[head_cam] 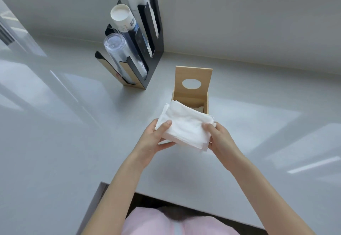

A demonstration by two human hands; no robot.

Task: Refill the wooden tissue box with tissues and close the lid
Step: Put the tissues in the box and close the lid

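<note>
A small wooden tissue box [205, 103] stands on the grey counter. Its lid [193, 76], with an oval hole, is tipped up and back. Some white tissue shows inside the box at the right. A stack of white tissues [184, 125] is held just above and in front of the box opening, covering its near part. My left hand [155, 138] grips the stack's left edge, thumb on top. My right hand [219, 138] grips its right edge.
A black cup dispenser [147, 53] with stacks of paper and clear plastic cups stands at the back left of the box. A wall runs behind the grey counter [73, 124]. The counter's near edge is just in front of my body.
</note>
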